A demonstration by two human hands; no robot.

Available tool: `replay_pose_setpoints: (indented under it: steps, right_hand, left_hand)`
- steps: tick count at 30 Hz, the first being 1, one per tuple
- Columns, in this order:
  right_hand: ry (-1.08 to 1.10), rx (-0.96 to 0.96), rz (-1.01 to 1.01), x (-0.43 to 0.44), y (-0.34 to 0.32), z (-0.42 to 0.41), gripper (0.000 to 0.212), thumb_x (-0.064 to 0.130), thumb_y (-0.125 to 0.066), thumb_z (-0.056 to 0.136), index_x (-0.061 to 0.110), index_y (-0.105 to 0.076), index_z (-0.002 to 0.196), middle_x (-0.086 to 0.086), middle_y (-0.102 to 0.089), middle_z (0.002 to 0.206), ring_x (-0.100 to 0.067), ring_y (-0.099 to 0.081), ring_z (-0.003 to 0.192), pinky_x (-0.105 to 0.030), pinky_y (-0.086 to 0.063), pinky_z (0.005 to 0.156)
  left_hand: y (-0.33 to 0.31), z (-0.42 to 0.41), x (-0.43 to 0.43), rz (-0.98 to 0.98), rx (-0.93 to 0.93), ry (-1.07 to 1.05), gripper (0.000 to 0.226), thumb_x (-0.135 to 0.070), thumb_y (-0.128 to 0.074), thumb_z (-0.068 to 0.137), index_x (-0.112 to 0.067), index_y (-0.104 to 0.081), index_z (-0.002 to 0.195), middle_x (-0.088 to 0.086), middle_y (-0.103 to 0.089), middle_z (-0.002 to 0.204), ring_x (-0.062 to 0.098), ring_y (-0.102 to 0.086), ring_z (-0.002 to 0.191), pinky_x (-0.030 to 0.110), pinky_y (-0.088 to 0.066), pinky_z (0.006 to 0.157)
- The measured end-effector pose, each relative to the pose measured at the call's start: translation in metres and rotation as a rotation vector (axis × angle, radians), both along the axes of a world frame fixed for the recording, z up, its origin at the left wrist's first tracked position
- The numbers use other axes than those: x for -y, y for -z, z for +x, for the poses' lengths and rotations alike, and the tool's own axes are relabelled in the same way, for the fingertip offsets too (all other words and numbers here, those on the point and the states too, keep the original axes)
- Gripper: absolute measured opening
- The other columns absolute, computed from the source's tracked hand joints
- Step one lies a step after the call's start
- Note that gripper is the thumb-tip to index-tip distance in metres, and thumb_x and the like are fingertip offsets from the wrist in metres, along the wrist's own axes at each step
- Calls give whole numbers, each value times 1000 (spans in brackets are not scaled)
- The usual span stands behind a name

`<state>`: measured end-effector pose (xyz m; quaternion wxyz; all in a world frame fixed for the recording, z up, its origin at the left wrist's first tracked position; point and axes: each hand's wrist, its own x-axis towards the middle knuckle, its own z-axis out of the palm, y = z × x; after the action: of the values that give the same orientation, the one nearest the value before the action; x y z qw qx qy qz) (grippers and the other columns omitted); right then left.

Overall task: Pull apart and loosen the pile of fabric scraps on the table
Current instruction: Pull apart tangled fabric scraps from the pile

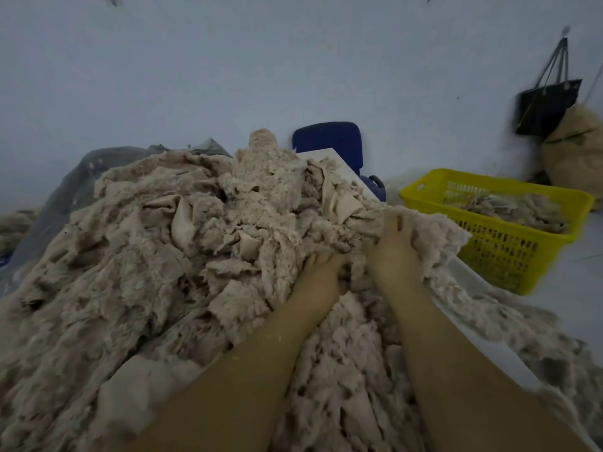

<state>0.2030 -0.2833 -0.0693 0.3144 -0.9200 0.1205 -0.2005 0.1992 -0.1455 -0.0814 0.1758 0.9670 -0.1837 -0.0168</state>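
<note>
A big heap of beige, fluffy fabric scraps (169,243) covers the table and fills most of the view. My left hand (321,275) is dug into the heap near its middle right, its fingers buried among the scraps. My right hand (396,246) grips a fluffy clump of scraps (437,233) at the heap's right edge, thumb on top and fingers curled into it. Both forearms reach in from the bottom of the frame.
A yellow plastic basket (489,252) holding more scraps stands to the right, beyond the white table edge (489,324). A blue chair (329,141) is behind the heap. A black bag (545,106) hangs on the wall above a tan sack (574,148). Grey plastic sheeting (71,177) lies at the left.
</note>
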Motion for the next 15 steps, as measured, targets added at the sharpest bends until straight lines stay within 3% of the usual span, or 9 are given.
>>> replay_pose_setpoints:
  steps: [2, 5, 6, 8, 10, 11, 13, 14, 15]
  right_hand:
    - [-12, -150, -111, 4, 6, 13, 64, 35, -51, 100, 12, -22, 152, -15, -19, 158, -36, -57, 112, -37, -44, 73]
    - [-17, -267, -67, 7, 3, 22, 34, 32, -50, 99, 11, -56, 125, -12, -57, 128, -32, -59, 107, -35, -47, 78]
    - [-58, -248, 110, 6, 1, 23, 33, 34, -51, 98, 11, -60, 120, -9, -61, 121, -30, -60, 104, -33, -47, 78]
    - [-190, -116, 747, 3, -8, 20, 32, 38, -55, 96, 15, -64, 116, -3, -67, 104, -22, -64, 91, -31, -51, 71]
    - [-274, 99, 1393, 9, -28, 10, 16, 34, -58, 94, 21, -66, 88, 5, -65, 67, -10, -62, 58, -24, -50, 48]
    - [-311, 205, 1561, 14, -36, 6, 22, 32, -60, 93, 23, -63, 73, 8, -55, 53, -7, -52, 45, -20, -42, 39]
    - [-397, 310, 1615, 19, -50, -3, 33, 35, -62, 89, 26, -61, 58, 9, -43, 48, -7, -38, 39, -20, -31, 35]
    - [-409, 292, 1475, 15, -56, -6, 30, 37, -62, 87, 26, -63, 59, 9, -45, 50, -7, -39, 41, -21, -31, 36]
    - [-406, 230, 1189, 7, -60, -9, 26, 40, -61, 85, 25, -64, 64, 9, -51, 53, -9, -47, 45, -22, -34, 40]
  left_hand:
    - [1, 1, -7, -88, 94, -88, 23, -7, -49, 94, -2, -58, 115, 14, -48, 118, 28, -43, 114, 26, -28, 81]
    - [-1, 5, -23, -156, 115, -199, 16, -5, -48, 95, 4, -57, 105, 17, -47, 113, 29, -49, 106, 24, -27, 73]
    - [-1, 7, -26, -166, 115, -226, 19, -9, -48, 97, 4, -56, 107, 18, -47, 116, 30, -49, 107, 24, -28, 74]
    - [-2, 7, -27, -184, 75, -261, 34, -25, -50, 99, 4, -53, 116, 18, -46, 123, 31, -48, 114, 28, -35, 83]
    - [-4, 4, -25, -220, 40, -293, 48, -41, -48, 99, -1, -53, 125, 14, -47, 128, 29, -48, 119, 31, -39, 92]
    - [-7, 0, -23, -245, 40, -295, 49, -45, -44, 100, -3, -57, 122, 13, -52, 126, 28, -51, 116, 30, -41, 89]
    - [-18, -9, -18, -383, 32, -284, 56, -53, -33, 101, -7, -65, 105, 10, -63, 110, 26, -59, 103, 29, -42, 77]
    - [-28, -15, -13, -512, 7, -301, 64, -59, -29, 100, -9, -69, 102, 8, -67, 106, 24, -62, 99, 29, -44, 77]
    - [-38, -19, -10, -707, -55, -330, 68, -66, -28, 96, -16, -73, 102, 4, -70, 106, 21, -63, 100, 30, -47, 83]
